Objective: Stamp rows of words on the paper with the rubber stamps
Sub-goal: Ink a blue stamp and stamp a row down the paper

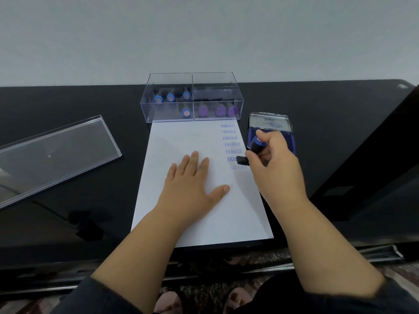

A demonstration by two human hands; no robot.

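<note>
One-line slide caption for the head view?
Left hand steadies paper; right hand holds stamp beside FRAGILE prints.

Counter (317,114): black, matt, smooth. Paper (181,137): white, matt, smooth sheet. Box (191,97) and lid (52,152): clear glossy plastic. Ink pad (269,123) lid: shiny, metal-like. Stamp (255,147): glossy blue-and-black plastic handle.

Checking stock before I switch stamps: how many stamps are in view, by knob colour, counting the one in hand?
Blue knobs in the box: 4
Purple knobs in the box: 3
Blue knob in the right hand: 1
Total: 8
</note>
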